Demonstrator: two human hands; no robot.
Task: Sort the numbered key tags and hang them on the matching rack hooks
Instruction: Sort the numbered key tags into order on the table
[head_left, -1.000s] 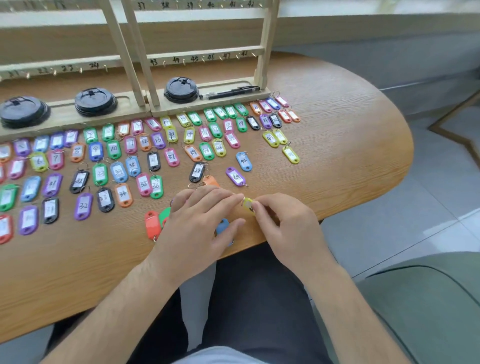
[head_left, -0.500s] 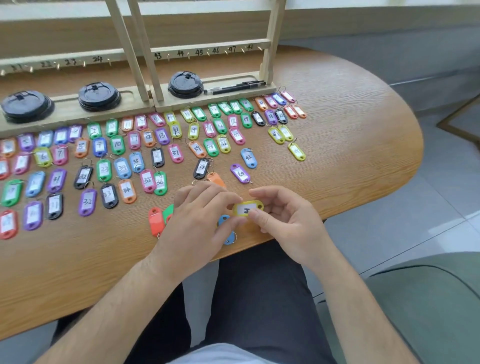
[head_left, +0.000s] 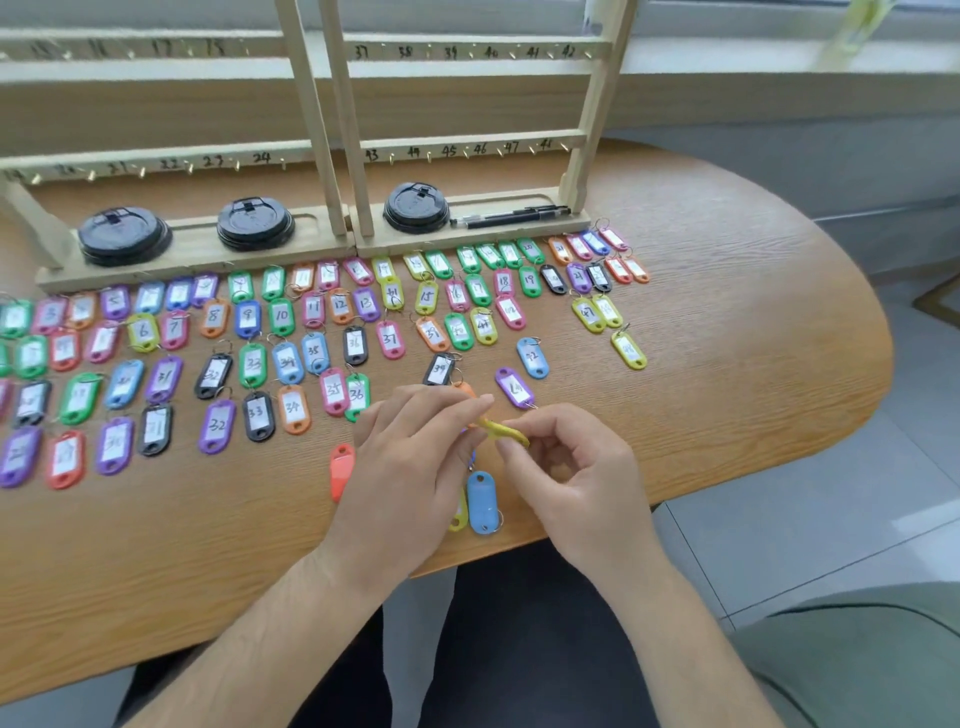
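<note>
A yellow key tag (head_left: 503, 432) is held just above the table's near edge, seen edge-on so its number is hidden. My left hand (head_left: 410, 467) pinches its left end and my right hand (head_left: 566, 467) pinches its right end. Below them lie a blue tag (head_left: 482, 501) face down, a red tag (head_left: 342, 470) and a partly hidden yellow one (head_left: 460, 514). Several numbered tags in many colours lie in rows across the table, among them a purple tag (head_left: 515, 387) and a blue tag marked 42 (head_left: 533, 357). The wooden rack (head_left: 467, 148) with numbered hooks stands behind them, its hooks bare.
Three black cup lids, one of them (head_left: 415, 207) right of the middle posts, sit on the rack's base, beside black pens (head_left: 511, 215). The round wooden table (head_left: 753, 312) ends to the right over a tiled floor. A green cushion (head_left: 857, 660) is at lower right.
The yellow tag has turned from face-up, label showing, to edge-on between both hands. The camera has tilted up, showing more of the rack.
</note>
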